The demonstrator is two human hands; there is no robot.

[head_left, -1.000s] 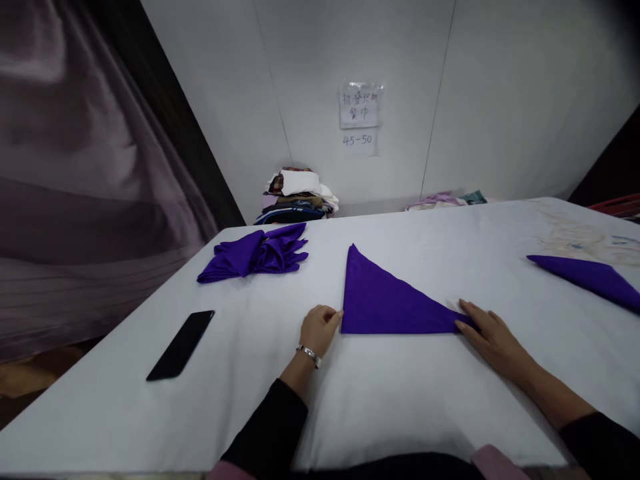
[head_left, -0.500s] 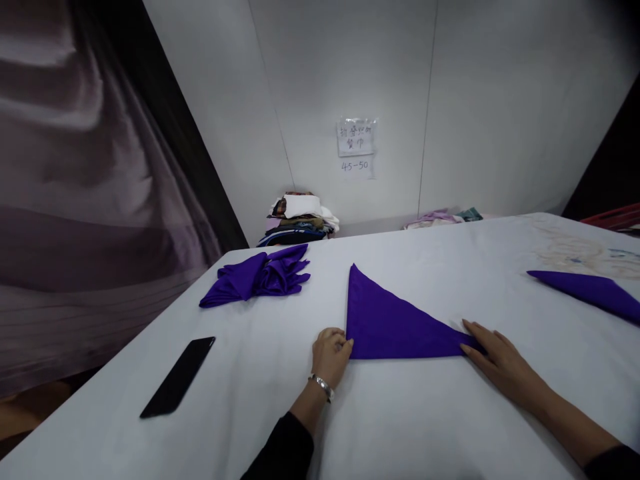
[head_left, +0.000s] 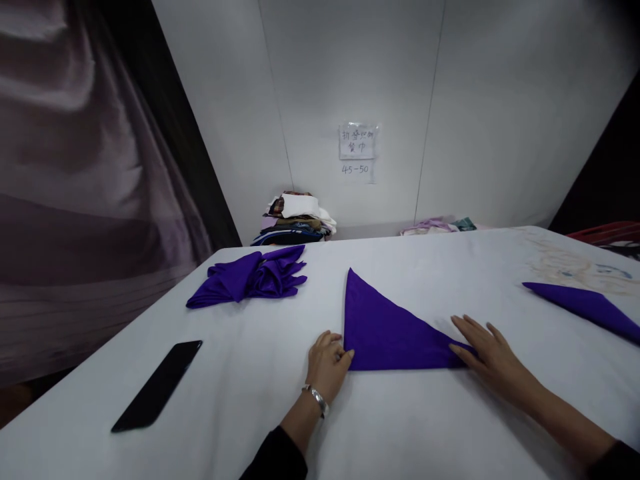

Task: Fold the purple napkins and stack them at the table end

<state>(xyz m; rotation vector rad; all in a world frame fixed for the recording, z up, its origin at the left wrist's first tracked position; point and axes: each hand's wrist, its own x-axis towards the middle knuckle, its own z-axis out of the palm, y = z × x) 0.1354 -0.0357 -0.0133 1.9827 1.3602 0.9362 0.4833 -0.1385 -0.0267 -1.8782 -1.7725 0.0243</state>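
A purple cloth napkin (head_left: pixel 387 330), folded into a triangle, lies flat on the white table with one point toward the wall. At its near left corner, my left hand (head_left: pixel 327 360) has curled fingers, with the thumb and fingertips closed on the edge. My right hand (head_left: pixel 493 357) rests over the narrow right tip with its fingers spread. That tip is partly hidden under the right thumb and palm.
A bunched pile of purple napkins (head_left: pixel 250 277) lies back left, and a black phone-like slab (head_left: pixel 157 387) is nearer me. Another folded purple napkin (head_left: pixel 583 303) lies far right. Stacked clothes (head_left: pixel 295 220) stand behind the white tablecloth (head_left: pixel 400 427), below a paper sign (head_left: pixel 357 141).
The fingers of my right hand have spread a little and lifted slightly off the napkin's slanted edge. My left hand stays at its corner. The whole view has shifted slightly.
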